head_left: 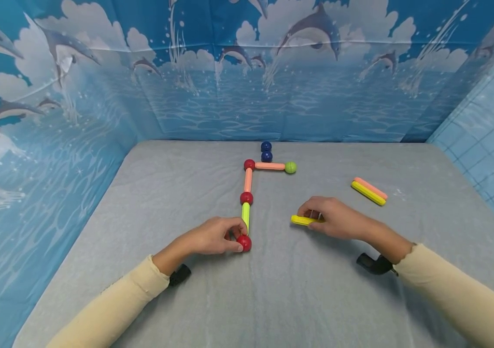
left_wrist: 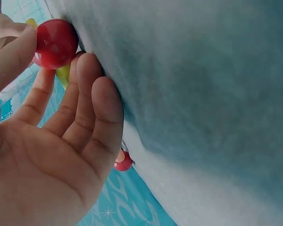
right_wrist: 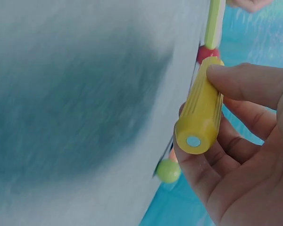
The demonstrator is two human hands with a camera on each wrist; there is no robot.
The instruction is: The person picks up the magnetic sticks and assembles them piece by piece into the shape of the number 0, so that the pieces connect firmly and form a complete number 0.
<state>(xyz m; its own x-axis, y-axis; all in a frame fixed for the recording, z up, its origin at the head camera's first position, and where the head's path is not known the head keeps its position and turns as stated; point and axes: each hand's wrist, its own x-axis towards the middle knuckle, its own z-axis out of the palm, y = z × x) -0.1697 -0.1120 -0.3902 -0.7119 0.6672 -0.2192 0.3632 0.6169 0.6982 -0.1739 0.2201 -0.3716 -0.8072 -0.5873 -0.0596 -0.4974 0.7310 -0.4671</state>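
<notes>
My left hand (head_left: pixel 215 236) grips a glossy red ball (head_left: pixel 245 244) between thumb and fingers, at the near end of a chain of balls and rods. A lime-green rod (head_left: pixel 246 215) runs from that ball to a second red ball (head_left: pixel 247 197). Beyond it, a salmon rod (head_left: pixel 248 180) leads to a third red ball (head_left: pixel 249 165). There the chain turns right along another salmon rod (head_left: pixel 270 166) to a green ball (head_left: pixel 290 167). To the right, my right hand (head_left: pixel 338 218) pinches a ribbed yellow rod (right_wrist: pixel 200 106), whose round silvery end shows in the right wrist view.
Two dark blue balls (head_left: pixel 266 151) sit together behind the chain. At the right, a salmon rod (head_left: pixel 370 187) and a yellow rod (head_left: pixel 367 193) lie side by side on the grey cloth-covered table (head_left: pixel 273 299). Dolphin-printed curtains (head_left: pixel 229 106) border the table's back and left.
</notes>
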